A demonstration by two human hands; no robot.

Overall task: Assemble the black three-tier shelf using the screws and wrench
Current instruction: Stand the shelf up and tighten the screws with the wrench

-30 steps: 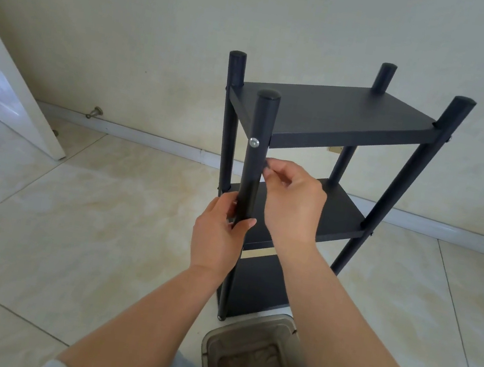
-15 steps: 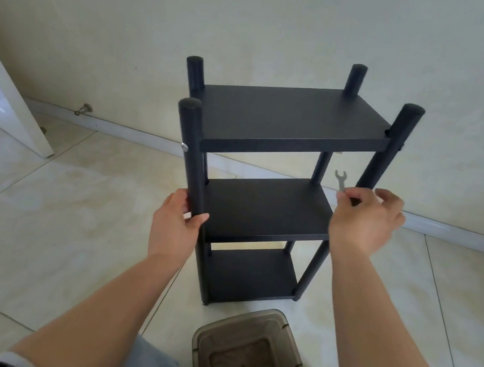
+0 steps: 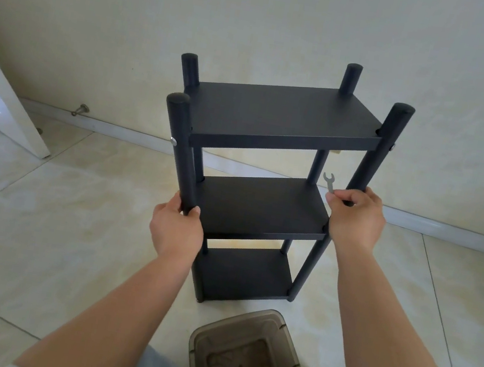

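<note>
The matte black shelf [image 3: 276, 116] stands mid-frame on glossy tile. My left hand [image 3: 176, 230] wraps its round front-left post; my right hand [image 3: 355, 220] pinches the small metal wrench [image 3: 328, 182] against the right post. No lettering visible.

You've only got the one view here, a wide-angle cam on your head, looking forward and down. It sits close above the shelf [image 3: 269, 162] at arm's reach, with both forearms running in from the bottom edge and the wall [image 3: 260, 21] filling the top.
</note>
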